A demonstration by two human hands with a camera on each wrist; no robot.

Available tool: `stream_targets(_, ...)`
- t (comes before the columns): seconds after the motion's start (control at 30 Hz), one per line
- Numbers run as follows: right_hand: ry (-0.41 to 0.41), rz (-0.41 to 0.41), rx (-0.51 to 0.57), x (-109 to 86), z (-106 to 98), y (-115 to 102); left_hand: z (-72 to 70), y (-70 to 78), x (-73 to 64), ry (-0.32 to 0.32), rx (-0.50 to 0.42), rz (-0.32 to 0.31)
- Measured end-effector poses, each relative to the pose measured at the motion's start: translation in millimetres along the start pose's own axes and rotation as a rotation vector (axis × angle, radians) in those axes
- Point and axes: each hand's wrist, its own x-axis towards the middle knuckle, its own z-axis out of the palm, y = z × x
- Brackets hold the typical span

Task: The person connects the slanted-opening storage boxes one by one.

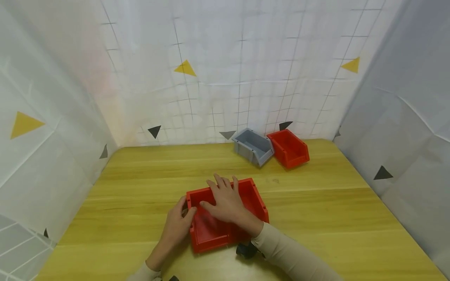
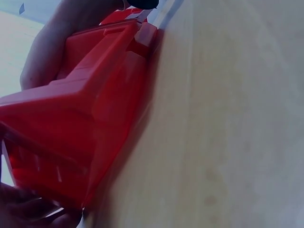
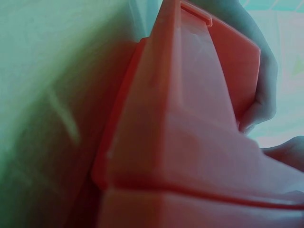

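Observation:
A large red plastic storage bin [image 1: 211, 244] sits on the wooden table in front of me, its inside facing up. My left hand [image 1: 177, 223] grips its left wall, thumb at the rim and fingers on the outer side. In the left wrist view those fingers [image 2: 35, 209] lie along the outside of the red wall [image 2: 61, 123]. Over the bin's inside reaches my right hand [image 1: 225, 201], fingers spread and fairly straight, fingertips at the back rim. Seen from the right wrist, the red bin's near side [image 3: 137, 152] fills the middle and hides most of that hand.
Toward the back right stand a grey bin [image 1: 242, 150] and a smaller red bin [image 1: 297, 160], side by side. White sheets with markers hang behind and along both sides of the wooden table [image 1: 316, 218]. A black wrist device [image 1: 246, 251] is under my right forearm.

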Motion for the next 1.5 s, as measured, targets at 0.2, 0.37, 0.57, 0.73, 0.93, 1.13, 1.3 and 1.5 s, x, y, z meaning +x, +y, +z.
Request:
stream_targets(0.2,-0.002,-0.002,0.013,-0.2,-1,0,-0.4,-0.1,0.3,0.001,-0.005,-0.006)
stream_targets(0.37,-0.018,0.001,0.034,-0.4,-2,0,0.0,-1.5,0.0,0.006,-0.003,-0.001)
stream_targets(0.57,-0.024,-0.005,0.039,0.8,-1,3,-0.4,0.4,0.5,0.011,0.008,0.021)
stream_targets(0.73,-0.028,0.002,0.041,0.8,-4,3,-0.9,1.5,1.0,0.01,0.002,0.027)
stream_targets(0.93,-0.048,0.014,0.038,0.6,-10,2,-1.0,1.7,1.3,0.014,0.004,0.023)
stream_targets(1.13,-0.078,0.014,0.12,2.0,-29,10,-2.2,0.8,0.2,0.008,0.0,0.009)
stream_targets(1.3,-0.052,0.034,0.171,14.2,-55,32,-8.5,-0.4,0.6,0.017,0.005,-0.034)
stream_targets(1.5,-0.042,0.089,0.144,40.0,-78,74,-17.6,-2.9,3.6,0.038,0.021,-0.046)
